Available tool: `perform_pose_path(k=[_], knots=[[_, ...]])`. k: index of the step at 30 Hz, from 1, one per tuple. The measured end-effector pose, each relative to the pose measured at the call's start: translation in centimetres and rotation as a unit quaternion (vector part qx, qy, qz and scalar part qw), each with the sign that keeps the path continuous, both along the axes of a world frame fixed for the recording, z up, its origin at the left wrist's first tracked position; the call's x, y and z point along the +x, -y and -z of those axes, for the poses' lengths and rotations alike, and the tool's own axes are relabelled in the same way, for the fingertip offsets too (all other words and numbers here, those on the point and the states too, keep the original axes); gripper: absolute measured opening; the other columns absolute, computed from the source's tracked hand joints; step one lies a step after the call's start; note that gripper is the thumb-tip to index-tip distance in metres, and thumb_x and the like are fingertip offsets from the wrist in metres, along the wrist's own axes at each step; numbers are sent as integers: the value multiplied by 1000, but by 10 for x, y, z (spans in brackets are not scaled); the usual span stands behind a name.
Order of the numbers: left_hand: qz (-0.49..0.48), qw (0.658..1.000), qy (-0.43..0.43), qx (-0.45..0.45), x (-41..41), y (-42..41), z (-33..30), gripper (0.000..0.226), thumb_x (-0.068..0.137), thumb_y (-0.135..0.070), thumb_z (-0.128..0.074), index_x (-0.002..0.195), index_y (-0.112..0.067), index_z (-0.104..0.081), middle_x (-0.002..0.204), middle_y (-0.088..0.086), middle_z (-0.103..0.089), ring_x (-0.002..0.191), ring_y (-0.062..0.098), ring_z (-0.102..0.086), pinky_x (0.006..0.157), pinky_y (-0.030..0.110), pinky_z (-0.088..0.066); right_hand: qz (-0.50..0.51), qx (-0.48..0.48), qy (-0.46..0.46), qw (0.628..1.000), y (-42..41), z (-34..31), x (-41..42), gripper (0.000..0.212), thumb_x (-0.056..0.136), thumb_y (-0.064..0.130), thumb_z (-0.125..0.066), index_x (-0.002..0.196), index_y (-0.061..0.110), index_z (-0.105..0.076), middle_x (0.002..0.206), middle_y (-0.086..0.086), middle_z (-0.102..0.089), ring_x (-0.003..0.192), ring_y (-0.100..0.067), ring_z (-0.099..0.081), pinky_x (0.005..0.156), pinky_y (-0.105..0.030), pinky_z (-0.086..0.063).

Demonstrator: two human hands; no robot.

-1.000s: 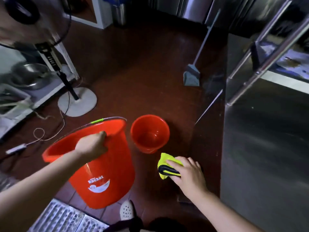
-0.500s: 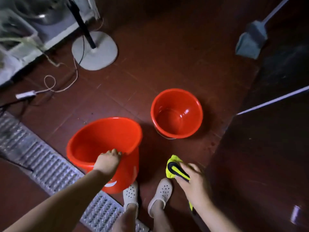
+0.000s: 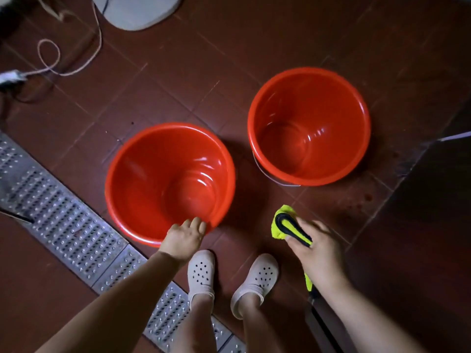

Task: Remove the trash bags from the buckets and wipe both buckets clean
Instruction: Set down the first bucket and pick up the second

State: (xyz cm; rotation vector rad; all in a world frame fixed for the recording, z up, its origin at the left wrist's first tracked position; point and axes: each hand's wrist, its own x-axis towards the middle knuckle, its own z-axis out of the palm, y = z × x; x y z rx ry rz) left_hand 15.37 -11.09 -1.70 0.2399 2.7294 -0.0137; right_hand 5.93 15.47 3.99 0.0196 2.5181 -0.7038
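Observation:
Two red buckets stand upright on the brown tiled floor, both with nothing inside. The larger bucket (image 3: pixel 142 179) is at centre left; my left hand (image 3: pixel 184 238) grips its near rim, fingers curled over the edge. The smaller bucket (image 3: pixel 328 103) stands to its right and a little farther away, its wire handle lying down at the front. My right hand (image 3: pixel 314 250) hovers in front of the smaller bucket, closed on a yellow-green cloth with black trim (image 3: pixel 286 224). No trash bag is in view.
My two feet in white perforated clogs (image 3: pixel 201 272) stand just behind the buckets. A metal drain grate (image 3: pixel 63 225) runs diagonally at the left. A white fan base (image 3: pixel 137 11) and loose cords (image 3: pixel 51 59) lie at top left. A dark cabinet side fills the right edge.
The view has tilted down to look straight onto the floor. The large bucket, held up and tilted a second ago, now stands on the floor with my left hand still on its rim.

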Motion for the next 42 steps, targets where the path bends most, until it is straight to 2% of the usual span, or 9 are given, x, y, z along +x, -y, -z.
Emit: perform_pose_path(k=[4,7,10,15,18,22,28,33,42], knots=[[-18,997,66,-18,14,-15,24,28,67,-8,-35,62,-12,-62,54,4,-53,40,22,-52,32,19,-37,33,0,-3,999,-6,15,-4,44,75,20,-77,117,14,-67,112,-7,-63,105,-30,-59,91,-46,-48],[-47,993,104,-9,12,-22,25,9,56,-16,-69,59,-12,-63,53,5,-54,39,22,-53,33,19,-40,50,-7,-9,999,-7,17,-13,44,76,20,-76,118,14,-66,111,-6,-62,104,-29,-59,91,-44,-47],[-110,981,156,29,-5,-33,18,57,19,-37,-93,60,-10,-65,52,4,-56,39,22,-55,35,18,-38,68,-6,-28,997,-10,12,-28,44,76,22,-75,118,15,-66,110,-6,-62,104,-30,-59,91,-46,-47],[-181,974,43,127,-83,-68,-10,40,81,-38,-68,108,-9,-61,96,9,-64,83,31,-64,58,34,-48,102,-11,-63,993,-15,-2,-55,45,76,21,-75,119,13,-65,107,-8,-63,103,-32,-58,90,-46,-47],[-344,905,17,251,-145,-96,-7,44,89,-29,-58,123,-5,-46,115,17,-58,105,35,-55,80,38,-42,120,-18,-75,990,-20,-2,-69,46,77,26,-75,121,18,-64,109,-2,-62,103,-26,-58,90,-41,-48],[-581,743,72,323,-201,-126,21,62,87,-27,-64,128,7,-33,128,27,-50,118,41,-49,92,39,-38,145,-22,-86,985,-30,11,-80,47,78,27,-74,123,18,-63,112,1,-61,105,-23,-59,93,-41,-48],[-693,639,66,327,-224,-142,64,61,78,-25,-74,118,7,-41,120,27,-58,111,39,-57,91,38,-44,172,-18,-123,977,-47,22,-73,47,75,26,-76,120,15,-65,114,-3,-62,108,-27,-57,91,-48,-48],[-711,623,55,320,-224,-138,60,37,71,-13,-65,105,2,-60,103,21,-67,97,38,-63,86,42,-51,166,5,-146,975,-55,4,-64,47,73,22,-79,118,15,-67,118,-7,-62,113,-31,-52,95,-50,-44],[-632,692,39,346,-170,-110,-83,21,69,-10,-68,88,-4,-61,85,17,-66,82,35,-64,68,38,-49,44,60,-196,978,-36,-130,-52,53,66,29,-83,117,28,-67,113,0,-65,96,-30,-59,80,-43,-47]])
